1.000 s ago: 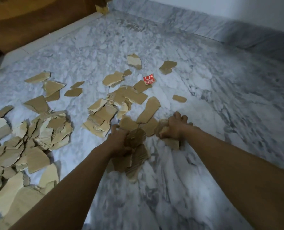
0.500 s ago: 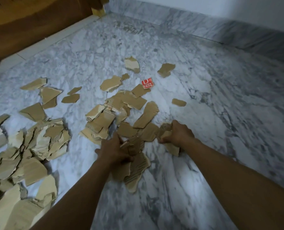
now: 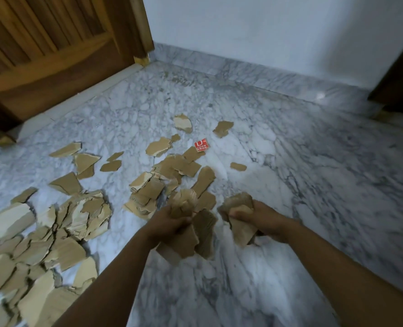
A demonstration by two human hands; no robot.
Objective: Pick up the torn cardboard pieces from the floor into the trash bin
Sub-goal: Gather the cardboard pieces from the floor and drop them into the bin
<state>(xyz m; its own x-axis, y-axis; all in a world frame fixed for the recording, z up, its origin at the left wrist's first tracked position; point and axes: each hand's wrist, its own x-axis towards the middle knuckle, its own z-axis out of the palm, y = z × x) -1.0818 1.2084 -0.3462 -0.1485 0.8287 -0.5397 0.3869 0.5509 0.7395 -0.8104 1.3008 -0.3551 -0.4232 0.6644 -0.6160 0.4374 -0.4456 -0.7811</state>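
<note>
Both arms reach forward over a grey-veined marble floor (image 3: 318,190) strewn with torn cardboard pieces (image 3: 172,171). The left hand (image 3: 170,224) has its fingers curled tight round a thick bundle (image 3: 184,241) of brown scraps, some sticking up above the knuckles and more hanging below the fist. The right hand (image 3: 266,220) is likewise closed round a smaller wad (image 3: 241,228) of cardboard, with one pale piece jutting down out of the grip and crumpled edges showing above the thumb. The two hands sit near each other, low over the floor, though whether the hanging scraps touch it cannot be told. Just beyond the hands lies a loose cluster of overlapping pieces, and a few strays sit farther out: a small sliver (image 3: 238,166) to the right and two pieces (image 3: 223,128) nearer the wall. A little red scrap (image 3: 201,145) with white print lies at the far edge of that cluster. To the left is a thicker heap (image 3: 85,213), and from there a wide spread of larger pale pieces (image 3: 30,267) runs down to the lower left corner. A slatted wooden door (image 3: 42,43) stands at the upper left, and a plain white wall (image 3: 266,31) with marble skirting (image 3: 243,69) closes off the back of the room.
</note>
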